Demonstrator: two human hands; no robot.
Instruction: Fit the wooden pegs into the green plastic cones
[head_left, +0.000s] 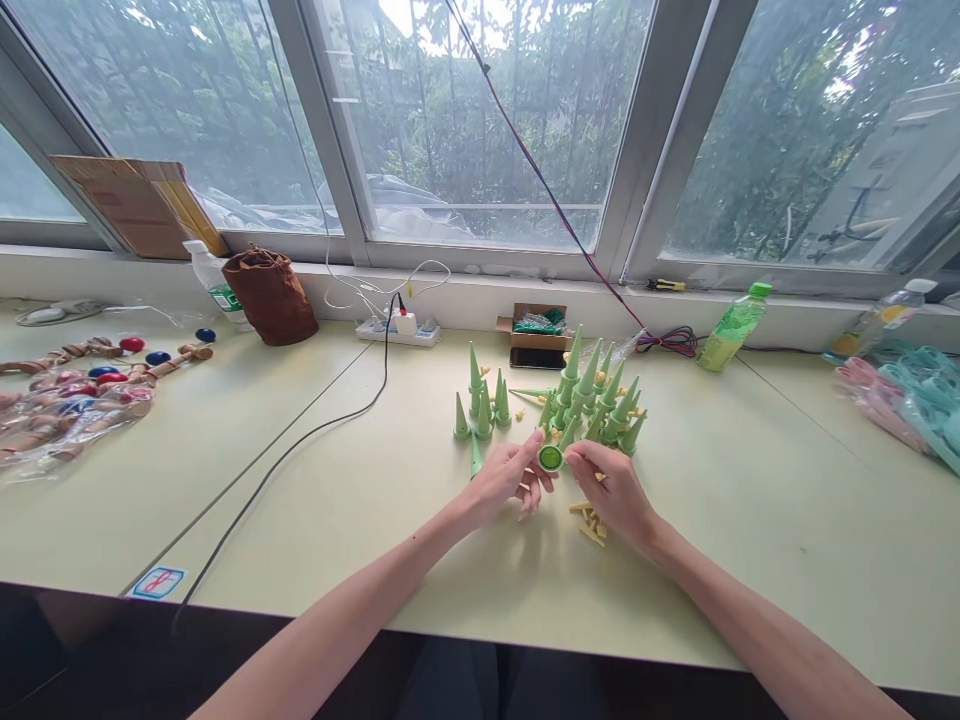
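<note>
Gripping a green piece [550,458] between thumb and fingers, the left hand [505,480] presents its round, hollow end to the camera, slightly right of and below the frame's centre. The right hand [616,494] sits immediately right of that piece, thumb and forefinger drawn together at its rim; what lies between those fingertips cannot be told. Small yellow pegs [591,535] lie loose on the pale table [330,530], just below the right hand. Green cones [589,378] stand crowded above the hands, with a smaller group [484,415] to their left. A cardboard box [540,343] sits above the crowded cones, near centre; a green bottle [731,332] stands at right.
</note>
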